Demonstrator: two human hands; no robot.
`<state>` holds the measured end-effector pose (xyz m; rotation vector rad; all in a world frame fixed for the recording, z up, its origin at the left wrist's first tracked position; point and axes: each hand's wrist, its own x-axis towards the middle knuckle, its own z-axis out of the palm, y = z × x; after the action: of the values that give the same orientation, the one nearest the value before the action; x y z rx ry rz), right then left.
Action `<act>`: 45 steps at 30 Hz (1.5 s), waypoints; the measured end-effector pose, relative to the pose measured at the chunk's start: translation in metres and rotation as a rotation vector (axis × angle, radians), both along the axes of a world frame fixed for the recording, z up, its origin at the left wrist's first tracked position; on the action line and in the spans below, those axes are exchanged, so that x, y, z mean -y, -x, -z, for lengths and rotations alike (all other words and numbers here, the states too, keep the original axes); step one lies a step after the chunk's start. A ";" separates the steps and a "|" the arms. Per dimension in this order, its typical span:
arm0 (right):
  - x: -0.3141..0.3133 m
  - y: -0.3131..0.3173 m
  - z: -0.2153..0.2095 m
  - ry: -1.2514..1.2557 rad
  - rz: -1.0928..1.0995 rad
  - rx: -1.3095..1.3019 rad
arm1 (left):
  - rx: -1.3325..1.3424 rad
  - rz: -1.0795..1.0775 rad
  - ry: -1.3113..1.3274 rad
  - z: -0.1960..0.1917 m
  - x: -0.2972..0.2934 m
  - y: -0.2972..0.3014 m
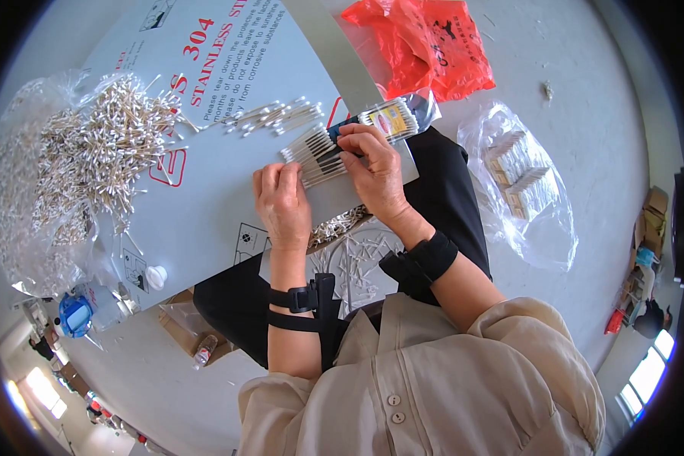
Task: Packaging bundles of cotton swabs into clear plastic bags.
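Slim white-tipped cotton swabs [310, 152], rowed over the flat grey-blue counter [224, 178], sit between my left grip [283, 204] and right grip [374, 169], both curled nearly closed (whether they pinch any, I can't tell).

Bench [209, 186] lies open between the bagged cotton-swab heap [102, 144] and the left fingers [270, 178] — loose swabs [277, 116] obstruct its far side.

Swabs [118, 137] white-tipped; tabletop sheet [205, 201] pale blue-grey with red and black print; packet label [388, 120] yellow with a red patch. Plastic bag [463, 57] bright red, dark print across it; the bag at right [551, 228] clear, colourless. Shirt [463, 380] plain beige, buttons [394, 400] paler; trousers [442, 167] and wrist straps [435, 257] plain black; floor [577, 68] plain light grey.
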<state>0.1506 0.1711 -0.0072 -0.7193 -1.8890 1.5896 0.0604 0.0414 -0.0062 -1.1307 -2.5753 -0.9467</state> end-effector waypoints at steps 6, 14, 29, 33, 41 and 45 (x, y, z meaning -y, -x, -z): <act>0.000 0.000 0.000 -0.003 -0.004 0.015 | 0.016 0.062 0.055 -0.005 0.003 0.002; 0.000 -0.001 0.004 0.015 0.025 -0.026 | 0.029 0.046 0.495 -0.012 0.010 -0.031; -0.018 0.011 -0.007 -0.583 -0.212 0.303 | 0.121 0.053 0.492 -0.002 0.006 -0.035; -0.020 0.016 -0.006 -0.622 -0.248 0.359 | 0.111 0.043 0.488 -0.002 0.007 -0.034; -0.017 0.012 -0.004 -0.295 0.031 0.086 | 0.084 0.052 0.354 -0.014 -0.020 -0.017; 0.000 0.000 0.001 0.348 0.111 -0.150 | 0.098 0.130 0.479 -0.008 -0.018 -0.017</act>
<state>0.1503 0.1706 -0.0085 -0.8072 -1.4576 1.8659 0.0778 0.0593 0.0017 -1.4067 -2.9311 -0.4166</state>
